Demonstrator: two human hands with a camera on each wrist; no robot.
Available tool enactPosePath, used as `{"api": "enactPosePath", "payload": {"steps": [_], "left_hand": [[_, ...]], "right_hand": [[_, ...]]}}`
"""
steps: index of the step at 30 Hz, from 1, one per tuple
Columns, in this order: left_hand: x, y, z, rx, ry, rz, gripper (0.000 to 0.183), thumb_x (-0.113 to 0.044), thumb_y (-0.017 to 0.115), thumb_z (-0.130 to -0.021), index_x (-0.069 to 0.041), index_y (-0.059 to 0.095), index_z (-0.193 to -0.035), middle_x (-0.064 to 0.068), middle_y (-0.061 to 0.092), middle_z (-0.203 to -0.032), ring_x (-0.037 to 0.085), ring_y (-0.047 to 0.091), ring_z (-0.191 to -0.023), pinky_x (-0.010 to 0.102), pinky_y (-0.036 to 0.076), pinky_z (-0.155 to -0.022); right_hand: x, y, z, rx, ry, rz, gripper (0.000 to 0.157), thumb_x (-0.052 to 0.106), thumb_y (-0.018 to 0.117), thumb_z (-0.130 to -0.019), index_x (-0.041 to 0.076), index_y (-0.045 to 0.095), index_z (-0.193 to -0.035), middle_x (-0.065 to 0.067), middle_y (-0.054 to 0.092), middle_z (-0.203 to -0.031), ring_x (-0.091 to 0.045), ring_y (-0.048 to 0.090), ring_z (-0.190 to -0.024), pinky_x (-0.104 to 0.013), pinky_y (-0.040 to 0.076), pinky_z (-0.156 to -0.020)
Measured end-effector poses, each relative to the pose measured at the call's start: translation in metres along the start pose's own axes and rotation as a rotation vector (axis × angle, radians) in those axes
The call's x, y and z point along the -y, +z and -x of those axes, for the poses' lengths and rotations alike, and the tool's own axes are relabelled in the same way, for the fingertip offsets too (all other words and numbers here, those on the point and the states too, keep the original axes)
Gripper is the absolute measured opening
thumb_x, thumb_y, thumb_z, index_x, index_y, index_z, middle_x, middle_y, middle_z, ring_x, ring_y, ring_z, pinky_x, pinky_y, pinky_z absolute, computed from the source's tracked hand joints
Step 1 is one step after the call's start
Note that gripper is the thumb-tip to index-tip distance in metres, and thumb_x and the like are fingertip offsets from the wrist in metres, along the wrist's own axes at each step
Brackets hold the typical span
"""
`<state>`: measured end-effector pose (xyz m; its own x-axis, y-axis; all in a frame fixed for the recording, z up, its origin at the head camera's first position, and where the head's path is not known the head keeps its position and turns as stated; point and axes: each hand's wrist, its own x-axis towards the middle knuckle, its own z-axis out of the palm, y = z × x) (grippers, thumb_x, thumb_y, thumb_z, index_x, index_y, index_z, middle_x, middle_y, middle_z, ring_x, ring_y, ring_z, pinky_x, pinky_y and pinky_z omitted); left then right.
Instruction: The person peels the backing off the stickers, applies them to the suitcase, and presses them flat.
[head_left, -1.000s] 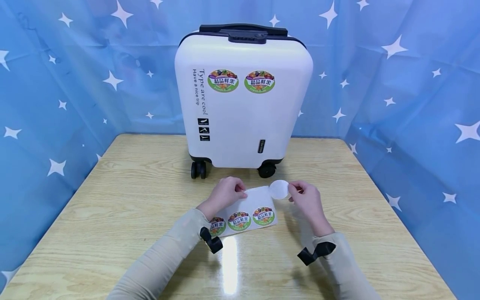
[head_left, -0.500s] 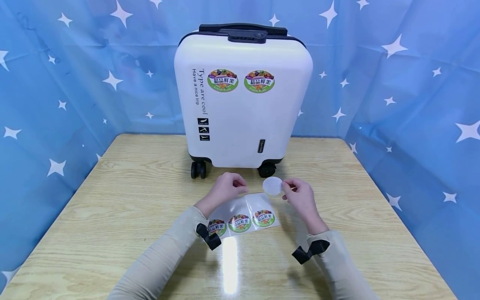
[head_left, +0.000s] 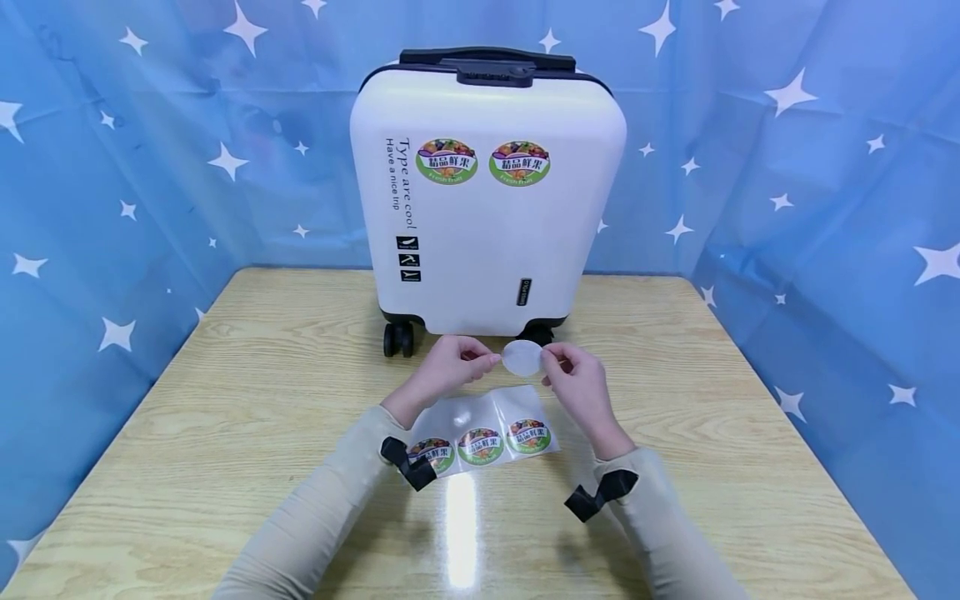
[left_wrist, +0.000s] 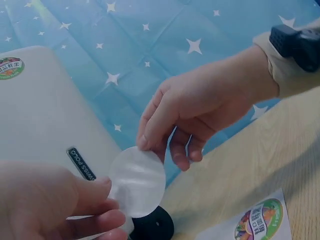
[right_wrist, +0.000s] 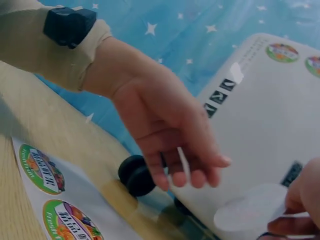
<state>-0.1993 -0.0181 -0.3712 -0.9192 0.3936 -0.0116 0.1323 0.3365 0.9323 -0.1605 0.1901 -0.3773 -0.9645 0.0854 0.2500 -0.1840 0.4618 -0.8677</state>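
My right hand point(head_left: 579, 387) pinches the right edge of an oval sticker point(head_left: 521, 358), its white back toward the head camera. My left hand point(head_left: 452, 367) hangs close by the sticker's left edge, thumb and fingers loosely bent. In the right wrist view a gap shows between the left hand point(right_wrist: 165, 117) and the sticker point(right_wrist: 250, 207). Below the hands, a sticker sheet point(head_left: 491, 408) with a row of printed fruit stickers lies on the table. Behind stands a white suitcase point(head_left: 480, 242) bearing two fruit stickers side by side near its top.
The wooden table point(head_left: 247, 400) runs wide on both sides of the hands. Black wheels point(head_left: 398, 339) carry the suitcase just behind the hands. A blue curtain point(head_left: 187, 167) with white stars surrounds the table's back and sides.
The left hand has let go of the sheet's upper edge and lifted slightly toward the sticker. The right hand has carried the sticker left and up, away from the sheet.
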Motion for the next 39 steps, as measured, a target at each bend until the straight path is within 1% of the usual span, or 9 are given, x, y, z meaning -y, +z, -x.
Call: {"api": "enactPosePath", "payload": {"steps": [5, 9, 13, 19, 22, 26, 30, 35, 39], "left_hand": [[-0.004, -0.001, 0.0, 0.007, -0.023, 0.056, 0.028, -0.029, 0.065, -0.088, -0.002, 0.068, -0.096, 0.01, 0.064, -0.085, 0.029, 0.059, -0.077, 0.039, 0.052, -0.072], [-0.008, -0.003, 0.003, -0.01, -0.024, 0.098, 0.027, -0.031, 0.064, -0.088, -0.005, 0.069, -0.095, 0.011, 0.065, -0.089, 0.024, 0.059, -0.075, 0.044, 0.051, -0.076], [-0.009, -0.004, 0.005, -0.033, 0.005, 0.137, 0.028, -0.031, 0.065, -0.088, -0.005, 0.069, -0.096, 0.009, 0.065, -0.089, 0.026, 0.06, -0.077, 0.042, 0.052, -0.075], [-0.011, -0.006, 0.006, -0.046, 0.024, 0.182, 0.027, -0.028, 0.065, -0.088, -0.004, 0.069, -0.098, 0.011, 0.064, -0.088, 0.026, 0.06, -0.079, 0.04, 0.052, -0.075], [-0.012, -0.007, 0.006, -0.054, 0.022, 0.212, 0.024, -0.025, 0.066, -0.087, -0.003, 0.069, -0.097, 0.015, 0.063, -0.088, 0.024, 0.059, -0.075, 0.04, 0.052, -0.075], [-0.013, -0.009, 0.007, -0.053, 0.011, 0.238, 0.022, -0.023, 0.066, -0.087, -0.002, 0.068, -0.096, 0.019, 0.062, -0.089, 0.02, 0.057, -0.073, 0.034, 0.052, -0.071], [-0.012, -0.01, 0.008, -0.047, 0.006, 0.246, 0.023, -0.021, 0.066, -0.088, 0.0, 0.067, -0.097, 0.012, 0.062, -0.084, 0.018, 0.057, -0.072, 0.029, 0.051, -0.069], [-0.011, -0.011, 0.007, -0.048, 0.008, 0.253, 0.023, -0.017, 0.065, -0.088, 0.003, 0.066, -0.1, 0.006, 0.062, -0.082, 0.02, 0.057, -0.074, 0.036, 0.051, -0.074], [-0.01, -0.012, 0.008, -0.043, -0.001, 0.254, 0.025, -0.016, 0.065, -0.088, 0.004, 0.065, -0.103, 0.007, 0.063, -0.086, 0.032, 0.058, -0.083, 0.044, 0.05, -0.08]], "right_hand": [[0.002, 0.012, 0.003, -0.015, -0.158, -0.001, 0.013, 0.012, 0.058, -0.091, 0.002, 0.066, -0.096, -0.013, 0.061, -0.077, -0.023, 0.059, -0.063, -0.023, 0.045, -0.054], [0.003, 0.02, 0.003, -0.016, -0.354, 0.068, 0.009, 0.005, 0.06, -0.09, 0.003, 0.066, -0.094, -0.004, 0.06, -0.08, -0.013, 0.056, -0.065, -0.023, 0.047, -0.056], [0.001, 0.023, 0.003, 0.002, -0.529, 0.139, 0.007, 0.002, 0.061, -0.087, 0.002, 0.067, -0.093, -0.004, 0.059, -0.086, -0.01, 0.054, -0.07, -0.021, 0.047, -0.056], [0.001, 0.027, 0.004, 0.02, -0.672, 0.17, 0.011, 0.0, 0.065, -0.085, 0.003, 0.067, -0.095, -0.003, 0.059, -0.091, -0.007, 0.049, -0.064, -0.018, 0.043, -0.053], [0.0, 0.029, 0.003, 0.013, -0.702, 0.169, 0.013, -0.001, 0.065, -0.084, 0.002, 0.068, -0.095, -0.004, 0.06, -0.092, -0.006, 0.048, -0.062, -0.018, 0.042, -0.052], [0.0, 0.03, 0.003, 0.009, -0.713, 0.182, 0.013, -0.001, 0.065, -0.084, 0.002, 0.068, -0.096, -0.004, 0.06, -0.092, -0.005, 0.047, -0.06, -0.018, 0.041, -0.051], [0.001, 0.03, 0.003, 0.019, -0.694, 0.201, 0.013, -0.001, 0.065, -0.084, 0.004, 0.068, -0.096, -0.004, 0.06, -0.093, -0.005, 0.047, -0.061, -0.018, 0.042, -0.051], [0.001, 0.03, 0.004, 0.035, -0.663, 0.213, 0.014, 0.0, 0.065, -0.084, 0.006, 0.068, -0.097, -0.003, 0.059, -0.094, -0.005, 0.048, -0.063, -0.018, 0.043, -0.052], [0.002, 0.029, 0.005, 0.042, -0.644, 0.212, 0.014, 0.0, 0.065, -0.085, 0.005, 0.068, -0.097, -0.003, 0.059, -0.094, -0.005, 0.048, -0.064, -0.019, 0.044, -0.053]]}}
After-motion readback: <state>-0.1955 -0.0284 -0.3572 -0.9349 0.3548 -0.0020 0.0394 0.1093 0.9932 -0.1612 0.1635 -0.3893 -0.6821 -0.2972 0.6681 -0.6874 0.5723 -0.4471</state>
